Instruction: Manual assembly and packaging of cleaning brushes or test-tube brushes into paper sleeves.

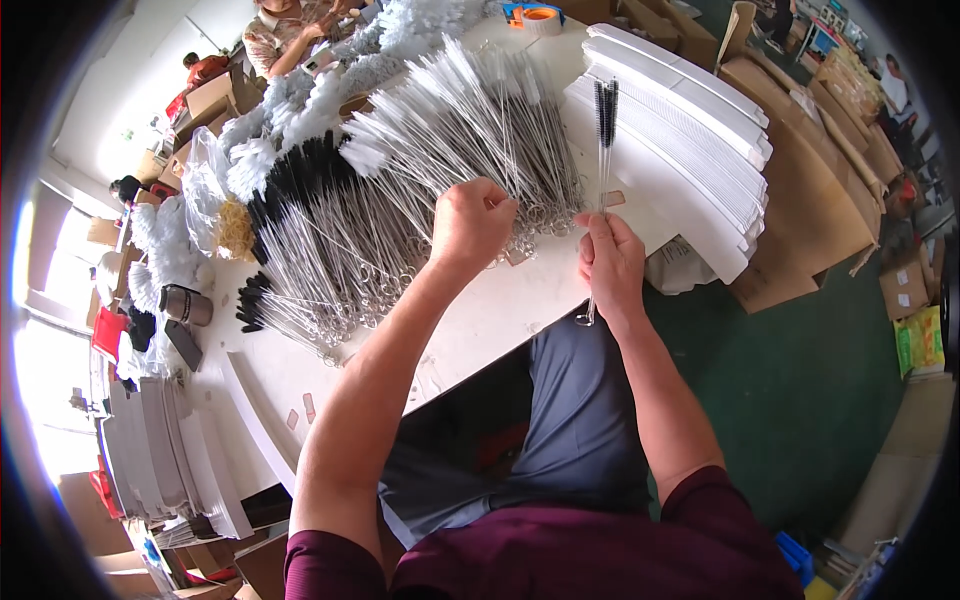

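My right hand (612, 262) is closed around the wire stems of what look like a few thin brushes. Their black bristles (606, 112) point up and away, and a looped end (585, 319) shows below my fist. My left hand (475, 222) is curled above the looped ends of a wide pile of white-bristled wire brushes (465, 130). Whatever its fingertips pinch is hidden. Left of that pile lies a pile of black-bristled brushes (300, 175), with a smaller black-tipped bunch (257, 303) at its near left. All lie on the white table (440, 355).
Stacked white card strips (690, 120) stand at the right table end, with large cardboard (800, 190) beyond. A tape roll (541, 20) lies at the far edge. A cup (186, 304) and more white strips (165, 450) are at left. Another person (290, 35) sits across the table.
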`<state>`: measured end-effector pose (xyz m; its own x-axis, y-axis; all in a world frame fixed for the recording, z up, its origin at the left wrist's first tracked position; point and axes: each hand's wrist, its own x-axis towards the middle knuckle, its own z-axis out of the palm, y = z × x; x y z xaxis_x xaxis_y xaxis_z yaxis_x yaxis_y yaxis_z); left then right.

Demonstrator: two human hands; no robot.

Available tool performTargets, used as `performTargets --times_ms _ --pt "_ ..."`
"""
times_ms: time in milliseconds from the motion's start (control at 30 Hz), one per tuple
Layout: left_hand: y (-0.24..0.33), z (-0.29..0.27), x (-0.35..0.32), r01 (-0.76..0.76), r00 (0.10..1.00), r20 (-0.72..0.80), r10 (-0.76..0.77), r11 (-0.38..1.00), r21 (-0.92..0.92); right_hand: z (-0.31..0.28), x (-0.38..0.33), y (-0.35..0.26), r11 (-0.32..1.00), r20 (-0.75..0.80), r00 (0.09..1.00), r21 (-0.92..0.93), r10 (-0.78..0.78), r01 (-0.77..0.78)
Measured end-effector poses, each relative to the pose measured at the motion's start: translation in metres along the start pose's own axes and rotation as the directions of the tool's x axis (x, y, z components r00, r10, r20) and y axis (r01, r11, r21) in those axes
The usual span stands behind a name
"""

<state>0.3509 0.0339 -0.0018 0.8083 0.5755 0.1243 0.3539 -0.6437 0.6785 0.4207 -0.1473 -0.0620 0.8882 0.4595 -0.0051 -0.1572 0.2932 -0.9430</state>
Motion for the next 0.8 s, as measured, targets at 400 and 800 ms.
performTargets --times_ms 400,800 --pt "0.012 -0.078 -0.004 -0.073 0.997 -0.057 0.053 0.889 -0.451 0.017 0.009 -0.027 0.994 0.15 0.988 0.105 0.02 -0.036" --pt "0.009 -0.148 -0.033 -0.242 0.962 -0.256 0.098 0.74 -0.627 0.077 0.086 -0.016 0.92 0.189 0.964 0.311 0.187 -0.24"
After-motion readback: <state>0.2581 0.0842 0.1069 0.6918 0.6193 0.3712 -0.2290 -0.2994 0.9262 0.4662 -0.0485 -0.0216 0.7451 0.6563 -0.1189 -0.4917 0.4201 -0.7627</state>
